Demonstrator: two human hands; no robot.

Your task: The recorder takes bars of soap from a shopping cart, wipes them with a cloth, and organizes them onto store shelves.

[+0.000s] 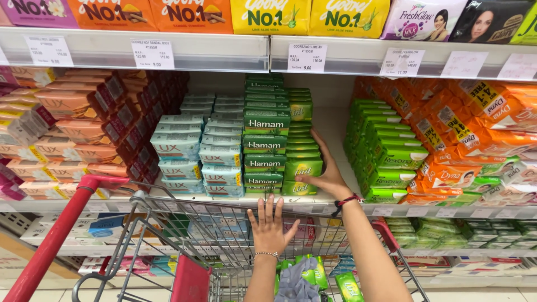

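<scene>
We saw two hands, a left hand (271,228) and a right hand (326,174); we counted one shopping cart (168,223); we counted seven white price tags (306,57) on the top shelf.

Light-green soap packs (302,168): rectangular boxes, stacked flat in one column on the shelf, just beside a dark-green soap stack.

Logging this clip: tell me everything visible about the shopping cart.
The shopping cart is grey wire mesh with a red handle and a red child-seat flap, standing below the soap shelf. The left hand rests flat on its front rim; the right hand reaches past it to stacked green soap packs. Green packets lie in its basket.
</scene>
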